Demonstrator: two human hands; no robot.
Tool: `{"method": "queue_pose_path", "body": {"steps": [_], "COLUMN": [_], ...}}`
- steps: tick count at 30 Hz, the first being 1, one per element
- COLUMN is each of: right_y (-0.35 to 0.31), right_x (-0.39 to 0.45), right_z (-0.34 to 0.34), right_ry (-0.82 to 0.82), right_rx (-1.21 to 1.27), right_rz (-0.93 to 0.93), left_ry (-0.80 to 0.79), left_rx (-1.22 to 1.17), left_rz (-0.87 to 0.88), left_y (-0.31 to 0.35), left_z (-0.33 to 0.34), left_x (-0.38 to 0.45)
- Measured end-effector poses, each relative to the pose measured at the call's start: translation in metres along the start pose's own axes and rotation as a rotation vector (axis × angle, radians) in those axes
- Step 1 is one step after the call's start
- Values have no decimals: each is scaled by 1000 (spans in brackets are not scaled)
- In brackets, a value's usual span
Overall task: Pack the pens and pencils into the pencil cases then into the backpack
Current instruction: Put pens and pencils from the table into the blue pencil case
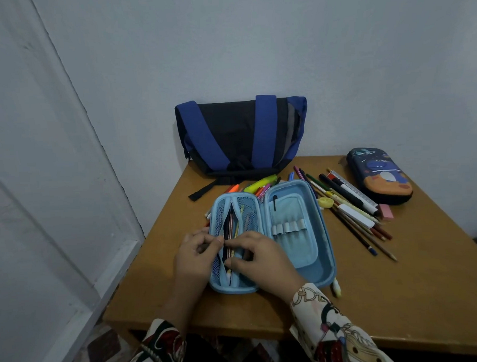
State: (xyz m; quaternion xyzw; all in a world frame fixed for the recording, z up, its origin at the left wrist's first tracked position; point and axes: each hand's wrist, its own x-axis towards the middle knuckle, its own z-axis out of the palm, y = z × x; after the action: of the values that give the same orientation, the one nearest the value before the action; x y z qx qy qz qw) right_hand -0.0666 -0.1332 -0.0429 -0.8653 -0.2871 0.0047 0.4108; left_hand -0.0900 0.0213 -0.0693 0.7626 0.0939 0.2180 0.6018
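The open pencil case (294,233) is light blue; the closed pencil case (379,174) is navy and orange with a space print. The backpack (240,134) is black with blue straps, the eraser (387,211) pink, the sleeves (334,327) cream-patterned

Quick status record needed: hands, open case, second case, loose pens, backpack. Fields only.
left hand: pinches the edge of the mesh pocket's opening
right hand: fingers curled on the pens at the pocket opening
light blue pencil case: lies open flat; mesh pocket unzipped, a few pens inside; elastic loops on the other half unfilled
dark printed pencil case: closed, at the table's right edge
loose pens and pencils: many beside and behind the open case
backpack: against the wall; whether zipped, cannot tell
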Motion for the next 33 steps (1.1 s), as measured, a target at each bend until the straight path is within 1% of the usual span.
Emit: {"method": "queue_pose_path", "body": {"steps": [7,12,14,16,18,20,22,23,24,26,27,29,33], "right_y": [2,-2,-5,-10,-10,-3,14,23,33,49,55,59,61], "right_x": [1,4,6,6,3,-1,-6,-9,-12,-17,-19,-23,-23], "right_z": [2,-4,-12,-25,-41,-61,-84,-94,-103,-115,-117,-116,-111], "right_ry": [37,63,83,158,286,420,513,515,479,327,259,180,157], "right_rx": [9,179,197,234,258,208,134,73,-16,-183,-227,-256,-303], "right_rz": [-9,84,105,129,192,299,423,500,588,741,778,798,777], "left_ry": [0,-14,-19,-18,-13,-9,-11,-10,-10,-16,-17,-6,1], "left_rx": [-2,14,19,18,14,14,14,12,13,16,13,1,15], "left_rz": [-7,27,34,27,25,21,23,24,24,21,16,-4,-4], "left_y": [1,1,1,2,1,1,1,1,1,1,2,2,4], "left_z": [0,-3,-3,-3,-3,-2,-2,-2,-2,-2,-2,-1,0], "left_x": [0,-2,-3,-3,-3,-3,-3,-3,-3,-3,-3,-2,-3]}}
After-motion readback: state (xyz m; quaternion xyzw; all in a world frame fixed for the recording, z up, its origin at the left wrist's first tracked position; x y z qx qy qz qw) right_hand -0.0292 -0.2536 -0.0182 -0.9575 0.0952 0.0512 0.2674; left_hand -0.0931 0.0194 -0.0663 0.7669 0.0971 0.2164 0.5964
